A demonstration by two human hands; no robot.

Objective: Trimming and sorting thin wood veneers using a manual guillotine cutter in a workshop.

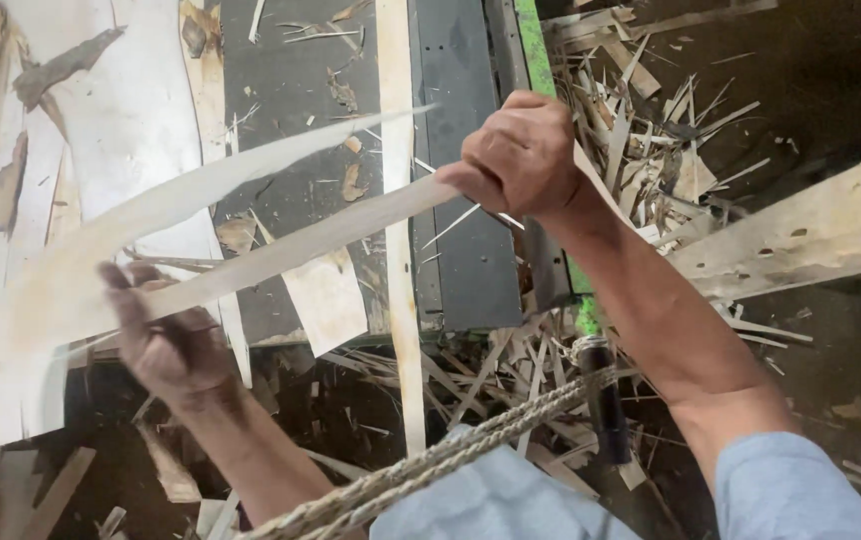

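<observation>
- Pale, thin wood veneer was what I held: a long, curving strip of light-coloured veneer (pixel 281 245) stretched across in front of me, from lower left up to the right.
- My right hand (pixel 523 155) was closed in a fist around the strip's right end, knuckles up, above the dark grey metal machine bed (pixel 461 130).
- My left hand (pixel 166 335) gripped the strip's left part, fingers curled round its lower edge; the hand was blurred, so I could not tell more of the hold.
- A second pale sliver of veneer (pixel 251 165) arched just above the strip.
- A twisted, tan fibre rope (pixel 431 465) ran across near my body, beside a black cylindrical handle (pixel 606 400).
- Splintered wood scraps (pixel 641 120) lay heaped beyond my right hand, and a rough pale plank (pixel 811 230) lay to the right.
</observation>
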